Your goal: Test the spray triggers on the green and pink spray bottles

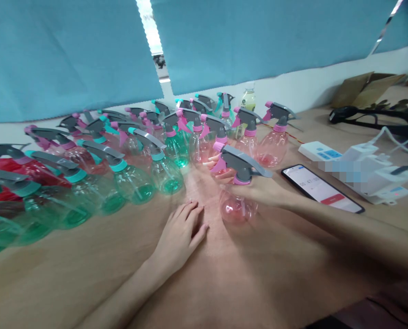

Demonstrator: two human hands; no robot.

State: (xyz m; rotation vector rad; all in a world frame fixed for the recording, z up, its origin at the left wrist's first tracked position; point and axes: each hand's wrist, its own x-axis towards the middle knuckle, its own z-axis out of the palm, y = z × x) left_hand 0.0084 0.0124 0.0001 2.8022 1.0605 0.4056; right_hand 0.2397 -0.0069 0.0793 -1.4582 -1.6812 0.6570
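Note:
My right hand (258, 191) is around the neck of a clear pink spray bottle (238, 211), just below its grey and pink trigger head (240, 162). The fingers reach out past the left side of the neck, and the head partly hides them. The bottle is upright, at or close to the table top. My left hand (181, 226) lies palm down on the wooden table (121, 269), left of that bottle, fingers outstretched and holding nothing. Nearest beyond it stands a green spray bottle (167, 176) with a turquoise collar.
Several green, pink and red spray bottles (109, 192) crowd the table's left and back. On the right lie a phone (322, 188) with a running timer and a white power strip (347, 171) with plugs and cables. A cardboard box (356, 89) and black object (375, 116) sit farther back.

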